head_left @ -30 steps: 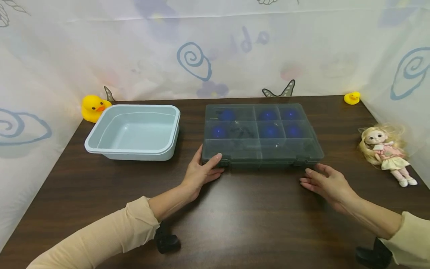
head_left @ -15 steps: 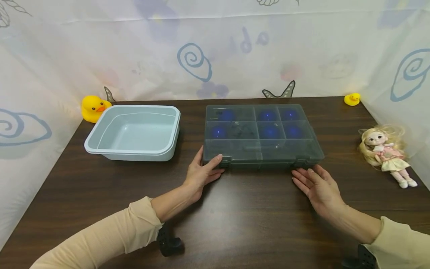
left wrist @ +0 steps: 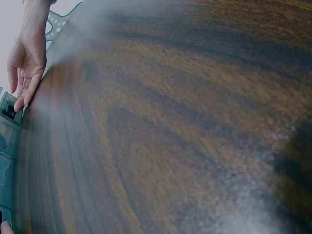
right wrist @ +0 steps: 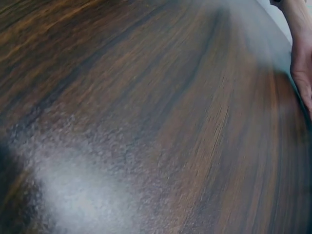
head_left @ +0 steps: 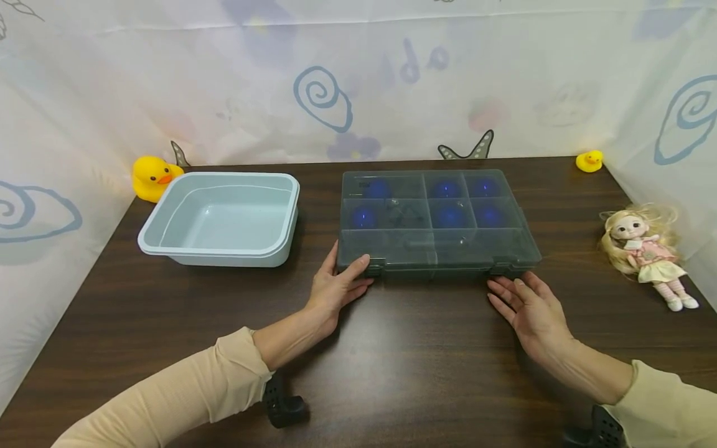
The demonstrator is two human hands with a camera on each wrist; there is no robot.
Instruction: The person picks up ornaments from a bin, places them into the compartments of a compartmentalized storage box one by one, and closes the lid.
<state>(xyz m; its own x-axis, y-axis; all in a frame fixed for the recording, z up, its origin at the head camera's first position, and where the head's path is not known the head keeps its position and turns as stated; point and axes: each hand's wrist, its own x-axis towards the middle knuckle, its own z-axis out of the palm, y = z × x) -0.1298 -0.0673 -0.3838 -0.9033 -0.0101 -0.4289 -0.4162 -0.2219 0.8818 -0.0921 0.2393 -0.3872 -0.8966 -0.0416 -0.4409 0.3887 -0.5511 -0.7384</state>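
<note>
A dark, see-through plastic compartment box (head_left: pixel 392 242) lies lidded in the middle of the table. Several round blue objects (head_left: pixel 364 216) show dimly through its lid, in the two back rows of compartments. My left hand (head_left: pixel 330 292) grips the box's front left corner, thumb on the front latch area and index finger along the left side. At the front right corner, my right hand (head_left: pixel 534 317) is palm up with fingers fairly straight, their tips touching or just under the front edge near the other latch. In the left wrist view the right hand (left wrist: pixel 30 61) appears beside the box (left wrist: pixel 7 146).
Left of the box stands a pale blue rectangular tub (head_left: pixel 224 221), with a large yellow rubber duck (head_left: pixel 152 179) behind it. A small duck (head_left: pixel 589 162) sits at the back right corner. A blonde doll (head_left: pixel 644 252) lies at the right edge.
My right hand has moved left and turned more palm up, its fingertips coming to the box's front edge. The left hand and the box have stayed in place.
</note>
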